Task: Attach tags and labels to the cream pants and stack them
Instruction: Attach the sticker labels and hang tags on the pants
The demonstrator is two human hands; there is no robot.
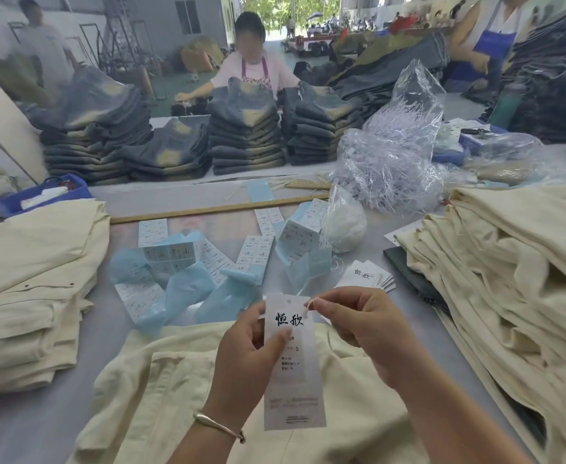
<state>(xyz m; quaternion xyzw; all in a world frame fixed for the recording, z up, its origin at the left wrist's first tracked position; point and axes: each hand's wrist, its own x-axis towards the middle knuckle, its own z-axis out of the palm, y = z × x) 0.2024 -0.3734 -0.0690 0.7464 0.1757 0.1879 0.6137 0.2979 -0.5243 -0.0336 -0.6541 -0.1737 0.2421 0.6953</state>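
1. Left hand (251, 343) pinches the white hang tag (291, 366) by its left edge, thumb on the printed face, tag upright above the cream pants (161, 390) lying flat on the grey table (40, 426)
2. Right hand (358, 316) pinches a white string (308, 304) at the tag's top right corner, just beside the punched hole
3. Folded cream pants stack (30, 289) sits left, loose cream pile (509, 269) right
4. Blue-backed label sheets (188, 262) and spare tags (368, 276) lie beyond the hands

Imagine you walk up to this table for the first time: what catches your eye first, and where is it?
First, the long white tag held up at bottom centre, the left hand gripping it while the right hand pinches a white string at its top. Under it lie cream pants, with cream stacks left and right.
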